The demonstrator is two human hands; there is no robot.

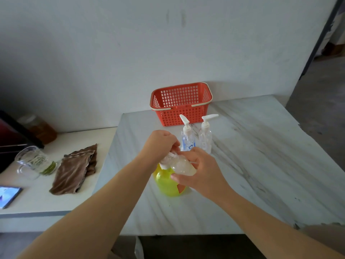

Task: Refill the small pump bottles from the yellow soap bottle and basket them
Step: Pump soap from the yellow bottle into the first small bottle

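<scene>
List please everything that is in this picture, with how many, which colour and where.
basket: one, red, back of the table, by the wall
pump bottles: two, clear with white pumps, standing in front of the basket
held bottle: one, clear, tilted above the yellow bottle
yellow bottle: one, yellow, on the table under the hands
table: one, white-grey marble
counter: one, white, left of the table
cloth: one, brown, on the counter
glass jug: one, clear, left of the cloth
phone: one, screen lit, counter's left edge
left hand: grips the held bottle's top
right hand: holds its body
</scene>
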